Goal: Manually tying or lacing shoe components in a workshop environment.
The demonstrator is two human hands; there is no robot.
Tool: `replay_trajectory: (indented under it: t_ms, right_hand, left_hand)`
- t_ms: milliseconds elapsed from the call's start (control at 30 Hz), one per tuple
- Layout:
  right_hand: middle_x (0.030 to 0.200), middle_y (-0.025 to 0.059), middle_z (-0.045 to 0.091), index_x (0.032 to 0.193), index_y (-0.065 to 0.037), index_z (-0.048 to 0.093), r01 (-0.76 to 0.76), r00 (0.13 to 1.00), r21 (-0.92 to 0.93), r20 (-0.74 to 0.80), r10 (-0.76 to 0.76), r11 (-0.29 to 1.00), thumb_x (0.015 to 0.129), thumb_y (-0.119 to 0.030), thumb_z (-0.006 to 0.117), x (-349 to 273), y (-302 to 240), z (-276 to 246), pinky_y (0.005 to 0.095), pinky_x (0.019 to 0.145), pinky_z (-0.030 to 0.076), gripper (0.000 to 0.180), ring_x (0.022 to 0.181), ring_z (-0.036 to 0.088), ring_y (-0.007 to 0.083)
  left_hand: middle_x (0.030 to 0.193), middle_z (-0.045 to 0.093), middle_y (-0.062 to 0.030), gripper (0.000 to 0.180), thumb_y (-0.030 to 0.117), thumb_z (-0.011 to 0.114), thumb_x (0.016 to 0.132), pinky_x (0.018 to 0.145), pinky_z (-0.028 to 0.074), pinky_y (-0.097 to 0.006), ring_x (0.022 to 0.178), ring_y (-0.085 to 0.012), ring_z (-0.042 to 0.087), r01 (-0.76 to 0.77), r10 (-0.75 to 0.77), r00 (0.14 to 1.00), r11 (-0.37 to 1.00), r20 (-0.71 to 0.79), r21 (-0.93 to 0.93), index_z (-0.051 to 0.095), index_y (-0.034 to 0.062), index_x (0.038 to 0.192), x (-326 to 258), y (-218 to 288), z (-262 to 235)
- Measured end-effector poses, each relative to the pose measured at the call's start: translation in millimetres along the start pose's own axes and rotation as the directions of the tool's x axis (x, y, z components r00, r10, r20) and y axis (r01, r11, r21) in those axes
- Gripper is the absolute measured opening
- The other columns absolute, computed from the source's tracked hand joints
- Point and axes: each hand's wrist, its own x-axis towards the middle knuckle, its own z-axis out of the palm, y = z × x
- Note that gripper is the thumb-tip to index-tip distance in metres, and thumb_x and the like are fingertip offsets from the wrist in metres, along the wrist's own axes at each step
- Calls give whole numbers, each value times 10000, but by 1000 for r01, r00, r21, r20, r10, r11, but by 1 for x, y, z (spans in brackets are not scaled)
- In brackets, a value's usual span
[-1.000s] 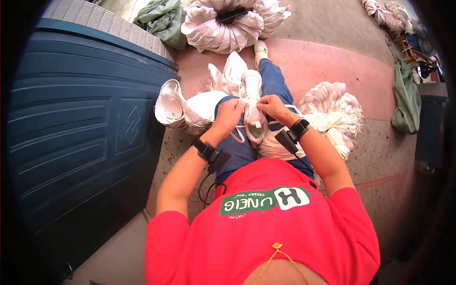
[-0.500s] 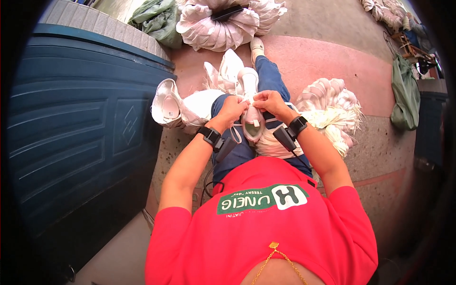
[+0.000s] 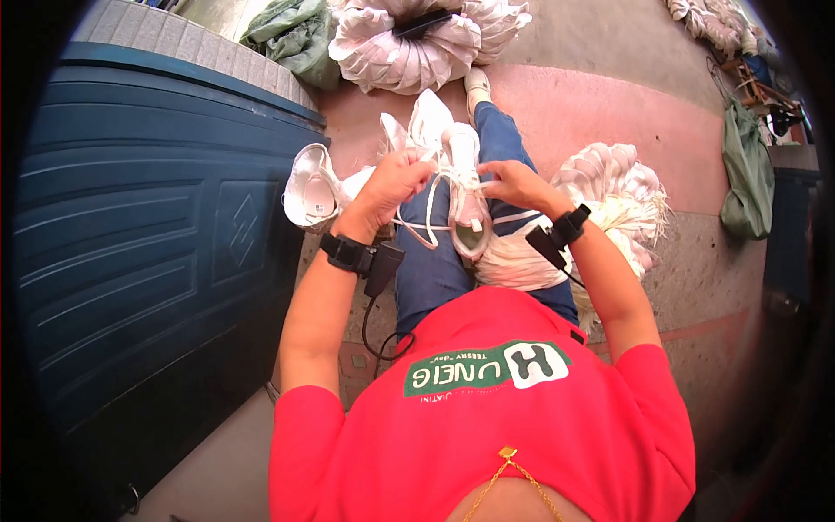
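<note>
A pale pink-and-white sneaker [image 3: 470, 213] rests on my lap between my thighs, its opening toward me. My left hand [image 3: 393, 184] is off to the sneaker's left, fingers pinched on a white shoelace [image 3: 429, 228] that runs back to the eyelets and hangs in a loop over my thigh. Close by the sneaker's right side, my right hand [image 3: 517, 184] has its thumb and fingers together on a lace end at the tongue. More white shoes [image 3: 315, 187] lie beyond and beside my left knee.
A bundle of pale shoe uppers [image 3: 409, 48] sits on the floor ahead. Another heap [image 3: 609, 187], with a hank of cream laces [image 3: 600, 220], lies by my right leg. A blue panelled door [image 3: 156, 183] stands at left; a green sack [image 3: 745, 174] hangs at right.
Both hands have parted from over the sneaker: the left moved left, drawing out lace, and the right moved slightly right. The view has shifted a little.
</note>
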Motion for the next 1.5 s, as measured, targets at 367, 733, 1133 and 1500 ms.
replay_trajectory:
  t_ms: [367, 733, 1133, 1500]
  right_hand:
    - [527, -34, 429, 720, 19, 606, -11, 1000, 497, 4, 11, 868, 835, -199, 546, -13, -40, -21, 235, 447, 327, 254, 501, 378, 48]
    - [620, 11, 540, 873, 49, 600, 164, 980, 265, 65, -187, 950, 844, -164, 534, -8, -81, -39, 220, 521, 409, 224, 570, 483, 59]
    - [616, 25, 554, 898, 42, 608, 177, 958, 230, 181, -221, 957, 838, -152, 542, -8, -84, -50, 223, 526, 422, 213, 571, 504, 68]
    - [603, -6, 545, 923, -5, 622, 86, 964, 345, 208, -166, 935, 841, -211, 549, -11, -83, -54, 197, 461, 376, 233, 535, 475, 41]
  left_hand:
    - [627, 455, 49, 225, 241, 530, 836, 512, 302, -179, 576, -39, 375, 64, -62, 994, 998, 92, -24, 583, 33, 769, 8, -45, 20]
    - [591, 531, -200, 223, 165, 508, 714, 549, 427, -353, 544, -220, 536, -156, 190, 982, 849, -16, 504, 563, -51, 701, 35, -68, 21]
    - [614, 515, -16, 194, 163, 539, 727, 475, 349, -262, 546, -105, 439, -86, 44, 975, 977, 216, 193, 580, -27, 723, 66, -81, 10]
    - [652, 588, -49, 162, 168, 574, 746, 511, 414, -266, 573, -152, 550, 125, -78, 949, 983, 307, -137, 612, 23, 806, 53, -68, 30]
